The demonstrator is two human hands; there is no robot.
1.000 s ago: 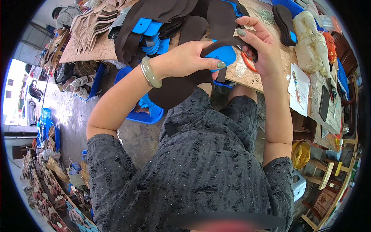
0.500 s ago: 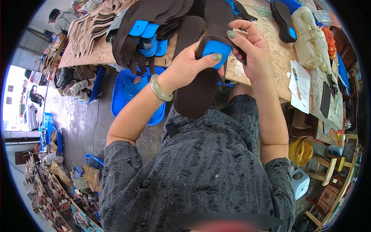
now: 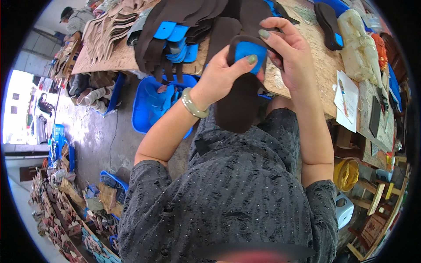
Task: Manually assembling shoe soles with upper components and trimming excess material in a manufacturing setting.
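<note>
Left hand (image 3: 221,76) and right hand (image 3: 289,52) clamping the dark sole (image 3: 237,105), I'm seemingly aligning its blue pad (image 3: 245,50), next likely needing pressure.

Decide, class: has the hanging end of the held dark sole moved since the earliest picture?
Yes: the dark sole has swung its hanging end rightward, off the blue tub it overlapped in view.

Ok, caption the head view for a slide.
Left hand holds a dark insole with a blue pad, right hand at its edge, before a bench of stacked insoles.
</note>
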